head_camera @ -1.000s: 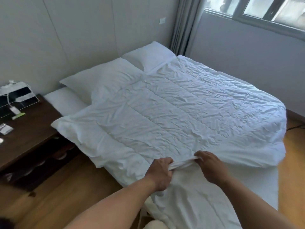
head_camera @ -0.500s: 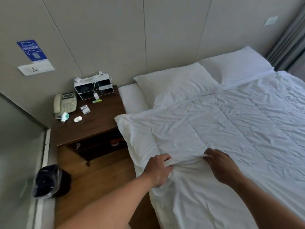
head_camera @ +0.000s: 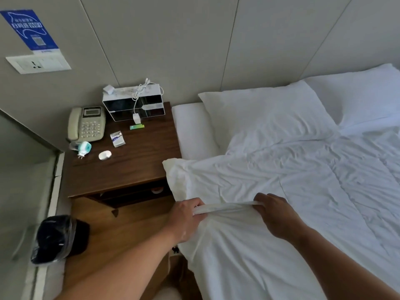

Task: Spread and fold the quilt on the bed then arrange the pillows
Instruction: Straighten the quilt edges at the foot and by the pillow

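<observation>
A white quilt (head_camera: 303, 180) lies spread over the bed, wrinkled, its upper corner reaching toward the nightstand. My left hand (head_camera: 186, 219) and my right hand (head_camera: 275, 215) both grip the quilt's folded side edge, stretching a short length of it taut between them. Two white pillows sit at the headboard: the near pillow (head_camera: 266, 111) is partly covered by the quilt, the far pillow (head_camera: 357, 98) lies at the right edge of the view.
A dark wooden nightstand (head_camera: 129, 167) stands left of the bed with a telephone (head_camera: 86, 124), a white box (head_camera: 134, 102) and small items. A black bin (head_camera: 58, 237) sits on the wooden floor. The bare mattress corner (head_camera: 192, 128) shows beside the nightstand.
The view has swung left from the whole bed and window to the head of the bed and nightstand. Both hands keep their grip on the quilt's edge and have shifted toward the headboard.
</observation>
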Demonstrator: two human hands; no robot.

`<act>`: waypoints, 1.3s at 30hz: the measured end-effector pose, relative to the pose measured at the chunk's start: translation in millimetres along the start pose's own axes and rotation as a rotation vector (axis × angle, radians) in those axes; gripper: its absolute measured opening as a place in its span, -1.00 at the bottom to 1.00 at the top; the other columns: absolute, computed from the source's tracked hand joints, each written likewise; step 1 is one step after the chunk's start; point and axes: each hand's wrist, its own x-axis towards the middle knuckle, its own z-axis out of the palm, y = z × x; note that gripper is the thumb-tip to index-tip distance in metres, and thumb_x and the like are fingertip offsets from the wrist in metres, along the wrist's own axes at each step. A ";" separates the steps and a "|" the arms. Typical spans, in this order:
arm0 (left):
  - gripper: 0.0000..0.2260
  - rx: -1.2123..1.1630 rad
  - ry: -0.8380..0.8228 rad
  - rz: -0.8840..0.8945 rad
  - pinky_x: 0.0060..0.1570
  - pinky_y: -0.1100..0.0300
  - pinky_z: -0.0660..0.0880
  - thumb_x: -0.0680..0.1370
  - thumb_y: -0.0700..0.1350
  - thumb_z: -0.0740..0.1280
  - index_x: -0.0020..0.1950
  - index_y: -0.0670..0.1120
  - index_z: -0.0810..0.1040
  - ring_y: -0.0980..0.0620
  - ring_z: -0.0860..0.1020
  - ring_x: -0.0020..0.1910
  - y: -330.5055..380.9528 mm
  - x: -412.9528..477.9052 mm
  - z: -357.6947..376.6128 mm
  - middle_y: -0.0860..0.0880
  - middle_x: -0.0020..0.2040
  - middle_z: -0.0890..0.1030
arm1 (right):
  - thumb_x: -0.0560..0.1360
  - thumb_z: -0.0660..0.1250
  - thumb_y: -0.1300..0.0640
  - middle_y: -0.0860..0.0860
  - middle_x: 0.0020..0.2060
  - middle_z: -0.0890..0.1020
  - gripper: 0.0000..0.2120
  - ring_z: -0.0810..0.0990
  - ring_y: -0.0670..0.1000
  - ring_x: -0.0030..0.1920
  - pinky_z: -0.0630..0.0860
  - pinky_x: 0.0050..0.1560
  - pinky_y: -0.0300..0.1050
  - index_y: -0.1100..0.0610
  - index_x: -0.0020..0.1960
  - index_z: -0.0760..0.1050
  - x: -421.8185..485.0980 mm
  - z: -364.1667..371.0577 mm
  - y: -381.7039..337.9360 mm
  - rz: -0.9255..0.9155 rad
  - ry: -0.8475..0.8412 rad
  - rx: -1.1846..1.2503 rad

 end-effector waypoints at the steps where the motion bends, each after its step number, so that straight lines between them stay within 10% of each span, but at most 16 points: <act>1: -0.93 0.013 -0.012 0.003 -0.24 0.21 0.50 0.54 -0.08 0.42 -0.12 -0.04 0.61 0.13 0.58 -0.23 -9.5 22.1 -10.2 0.09 -0.21 0.63 | 0.63 0.21 -0.03 -0.06 -0.26 0.51 -0.83 0.52 0.04 -0.18 0.45 -0.14 -0.06 -0.01 -0.10 0.44 24.1 0.9 -5.3 0.007 -0.027 0.001; 17: -0.89 0.176 0.020 -0.093 -0.23 0.15 0.43 0.52 -0.01 0.45 -0.07 -0.02 0.60 -0.01 0.57 -0.18 -213.8 346.8 -35.9 0.06 -0.17 0.61 | 0.63 0.27 -0.04 0.06 0.00 0.67 -0.77 0.60 0.11 0.07 0.42 0.01 -0.14 0.07 0.14 0.59 396.6 135.4 -14.6 -0.023 -0.223 0.002; 26: -0.91 0.544 -0.021 -0.119 -0.14 0.09 0.43 0.56 0.04 0.31 0.00 0.06 0.54 -0.07 0.54 -0.02 -211.8 366.8 -20.0 0.00 -0.03 0.60 | 0.49 0.43 0.06 -0.04 0.32 0.45 -0.45 0.54 0.04 0.19 0.53 0.17 -0.03 0.01 0.44 0.37 335.8 150.9 59.7 0.022 0.033 -0.064; 32: -0.61 0.654 -0.071 0.214 0.15 -0.03 0.39 0.44 -0.16 0.27 0.26 0.02 0.47 -0.10 0.47 0.14 -134.4 370.7 46.9 -0.01 0.14 0.50 | 0.41 0.46 -0.02 0.02 0.31 0.52 -0.42 0.46 0.15 0.32 0.47 0.20 0.14 0.01 0.40 0.42 259.6 132.0 130.3 0.399 0.074 -0.307; 39: -0.54 0.594 -0.236 0.645 0.14 -0.01 0.40 0.51 0.20 0.31 0.36 0.05 0.44 -0.08 0.51 0.14 -41.0 387.2 179.0 -0.01 0.18 0.53 | 0.41 0.39 0.10 0.04 0.21 0.54 -0.57 0.55 0.19 0.16 0.52 0.05 0.11 -0.01 0.27 0.48 196.6 141.3 199.5 0.625 0.183 -0.260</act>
